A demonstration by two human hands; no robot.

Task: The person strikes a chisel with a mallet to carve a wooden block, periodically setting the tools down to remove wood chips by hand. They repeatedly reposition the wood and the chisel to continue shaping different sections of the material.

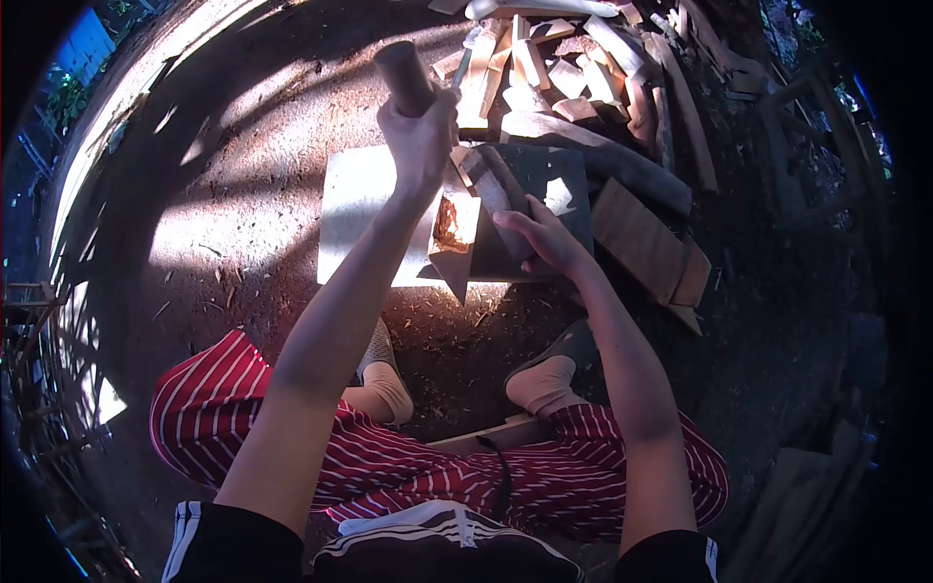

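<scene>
My left hand (420, 146) is wrapped round a thick, dark, round wooden piece (401, 73), whose blunt end sticks up above the fist. Lower and to the right, my right hand (549, 238) grips a long wooden block (498, 189), thumb on top. Between the two hands lies a pale piece of wood (453, 222) with a rough brown patch. A dark pointed piece (454, 270) extends below it, over the board's near edge. Beneath all this is a flat board (364, 199) on the ground, its left side in bright sun.
A heap of split wood offcuts (569, 73) lies beyond the board. A curved log (612, 165) borders the board's far right, with a wide plank (637, 238) beside it. My feet (549, 382) rest on the dirt just this side of the board.
</scene>
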